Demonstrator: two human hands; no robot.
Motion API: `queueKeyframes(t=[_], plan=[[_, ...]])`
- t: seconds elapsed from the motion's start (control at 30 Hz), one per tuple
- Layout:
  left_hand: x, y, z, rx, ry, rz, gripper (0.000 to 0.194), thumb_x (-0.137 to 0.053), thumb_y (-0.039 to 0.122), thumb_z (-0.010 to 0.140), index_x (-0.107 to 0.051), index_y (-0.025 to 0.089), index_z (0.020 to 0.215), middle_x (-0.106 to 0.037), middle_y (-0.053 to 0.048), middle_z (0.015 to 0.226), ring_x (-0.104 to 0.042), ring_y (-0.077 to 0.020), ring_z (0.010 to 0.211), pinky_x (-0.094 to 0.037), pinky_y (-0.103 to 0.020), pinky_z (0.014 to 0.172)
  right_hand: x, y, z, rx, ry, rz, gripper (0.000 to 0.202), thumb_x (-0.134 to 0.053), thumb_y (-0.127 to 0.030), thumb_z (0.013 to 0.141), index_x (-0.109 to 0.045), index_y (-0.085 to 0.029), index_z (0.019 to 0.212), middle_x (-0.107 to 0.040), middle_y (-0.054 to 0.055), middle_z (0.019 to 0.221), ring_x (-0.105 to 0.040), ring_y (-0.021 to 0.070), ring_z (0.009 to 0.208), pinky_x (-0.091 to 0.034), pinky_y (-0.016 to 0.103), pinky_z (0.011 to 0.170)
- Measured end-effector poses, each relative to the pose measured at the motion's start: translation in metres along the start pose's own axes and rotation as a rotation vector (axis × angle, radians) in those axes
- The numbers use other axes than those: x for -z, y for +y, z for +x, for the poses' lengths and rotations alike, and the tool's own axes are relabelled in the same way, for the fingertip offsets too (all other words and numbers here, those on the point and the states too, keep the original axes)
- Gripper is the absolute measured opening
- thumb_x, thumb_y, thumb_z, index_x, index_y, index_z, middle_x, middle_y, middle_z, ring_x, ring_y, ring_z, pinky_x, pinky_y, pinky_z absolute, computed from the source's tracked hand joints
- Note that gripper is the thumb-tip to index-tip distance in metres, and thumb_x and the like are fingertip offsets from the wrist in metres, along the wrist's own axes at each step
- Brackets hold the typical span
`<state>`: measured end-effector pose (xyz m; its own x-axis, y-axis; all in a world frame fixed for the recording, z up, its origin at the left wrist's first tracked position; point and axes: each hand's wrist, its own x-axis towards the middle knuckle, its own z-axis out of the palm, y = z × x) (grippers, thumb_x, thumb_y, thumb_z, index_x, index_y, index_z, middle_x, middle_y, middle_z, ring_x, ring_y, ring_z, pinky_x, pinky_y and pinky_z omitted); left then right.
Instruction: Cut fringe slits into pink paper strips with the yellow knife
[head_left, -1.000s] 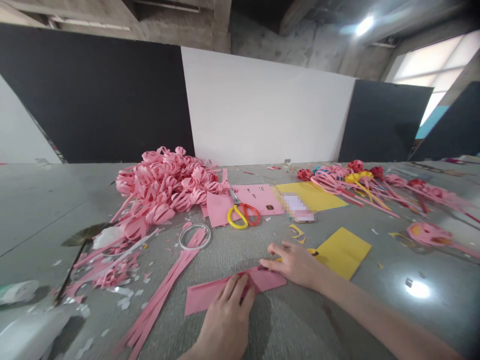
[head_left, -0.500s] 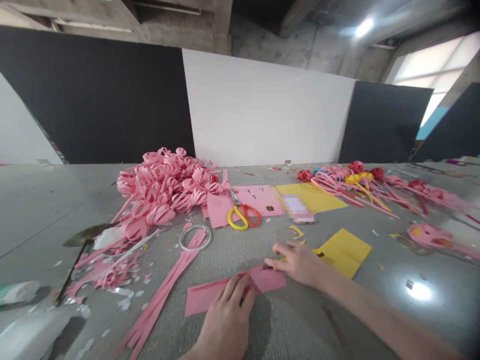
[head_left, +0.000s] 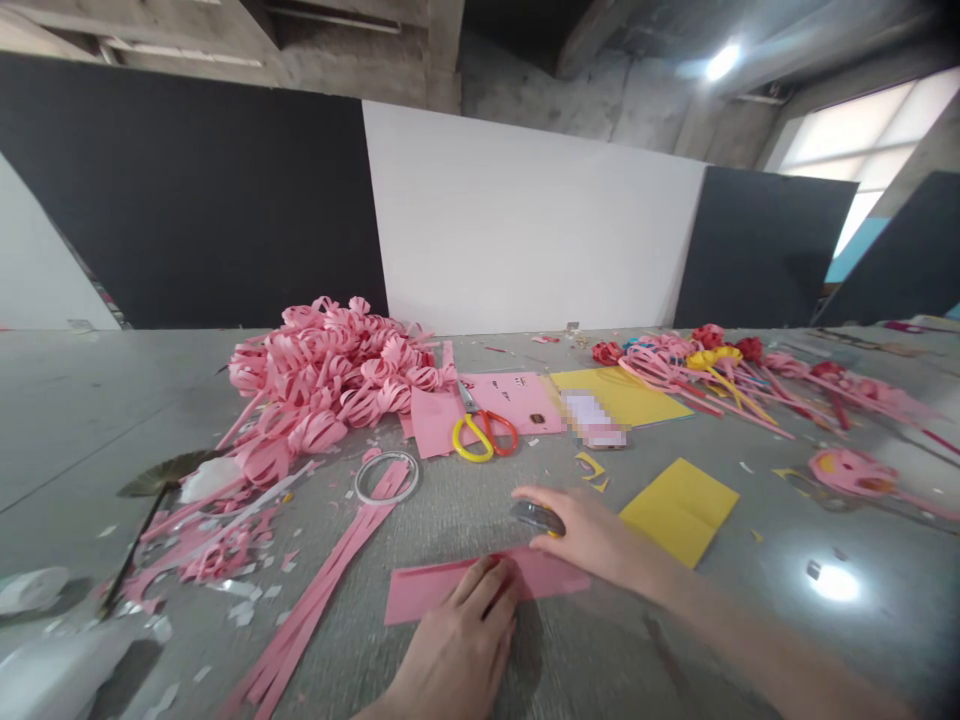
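Observation:
A folded strip of pink paper [head_left: 426, 594] lies flat on the grey surface in front of me. My left hand [head_left: 469, 625] presses on its middle with bent fingers held together, covering part of it. My right hand [head_left: 581, 530] is closed around a dark utility knife [head_left: 538, 517] with a bit of yellow on it, just above the strip's right half. Its blade cannot be made out. Beyond the hands lie scissors [head_left: 474, 438] with one yellow and one orange handle, partly on a pink printed sheet [head_left: 517, 400].
Left are a tape roll [head_left: 358, 480] on long pink strips [head_left: 330, 590], a heap of pink paper curls [head_left: 330, 370] and scraps. Right are folded yellow paper [head_left: 682, 510], a blurred phone [head_left: 594, 418] and paper flowers [head_left: 675, 355]. Boards [head_left: 532, 220] stand behind.
My right hand has picked up the utility knife from beside the yellow paper and moved slightly left. The pink strip, under my left hand, has shifted a little to the right.

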<state>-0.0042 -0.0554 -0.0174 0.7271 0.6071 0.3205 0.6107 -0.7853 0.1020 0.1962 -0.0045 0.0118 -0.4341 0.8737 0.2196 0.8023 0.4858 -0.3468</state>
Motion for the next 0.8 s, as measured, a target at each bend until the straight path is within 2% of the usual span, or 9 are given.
queueKeyframes(t=[0.17, 0.53, 0.67, 0.8], plan=[[0.000, 0.001, 0.001, -0.007, -0.001, 0.008, 0.036, -0.039, 0.010, 0.082, -0.045, 0.014, 0.117, -0.052, -0.009, 0.117, -0.043, -0.0210, 0.112, -0.041, -0.034, 0.091, -0.010, -0.007, -0.002, -0.015, -0.034, -0.088, 0.050, -0.057, -0.015, 0.070, -0.046, -0.028, 0.117, -0.065, 0.002, 0.092, -0.060, 0.0188, 0.083, -0.045, 0.030, 0.071], [-0.002, 0.001, 0.000, 0.007, -0.009, -0.018, 0.039, -0.037, 0.008, 0.081, -0.043, 0.016, 0.118, -0.050, -0.008, 0.118, -0.040, -0.0203, 0.115, -0.039, -0.034, 0.093, -0.022, -0.004, -0.002, -0.014, 0.013, -0.245, 0.048, -0.059, -0.020, 0.070, -0.047, -0.032, 0.115, -0.065, 0.002, 0.084, -0.060, 0.0203, 0.072, -0.045, 0.030, 0.061], [-0.003, 0.002, -0.002, 0.057, -0.030, -0.029, 0.037, -0.036, 0.008, 0.080, -0.044, 0.015, 0.116, -0.048, -0.009, 0.119, -0.039, -0.0207, 0.115, -0.039, -0.035, 0.093, -0.015, -0.005, -0.001, 0.032, 0.049, -0.167, 0.044, -0.057, -0.020, 0.071, -0.046, -0.028, 0.113, -0.062, 0.003, 0.094, -0.059, 0.0183, 0.077, -0.044, 0.030, 0.067], [-0.003, 0.000, -0.003, 0.092, -0.018, -0.023, 0.035, -0.038, 0.011, 0.080, -0.046, 0.016, 0.114, -0.047, -0.009, 0.120, -0.038, -0.0223, 0.115, -0.040, -0.036, 0.093, 0.001, -0.004, -0.001, 0.084, 0.153, -0.154, 0.037, -0.051, -0.034, 0.076, -0.044, -0.018, 0.109, -0.056, 0.008, 0.096, -0.055, 0.0198, 0.083, -0.042, 0.032, 0.069]])
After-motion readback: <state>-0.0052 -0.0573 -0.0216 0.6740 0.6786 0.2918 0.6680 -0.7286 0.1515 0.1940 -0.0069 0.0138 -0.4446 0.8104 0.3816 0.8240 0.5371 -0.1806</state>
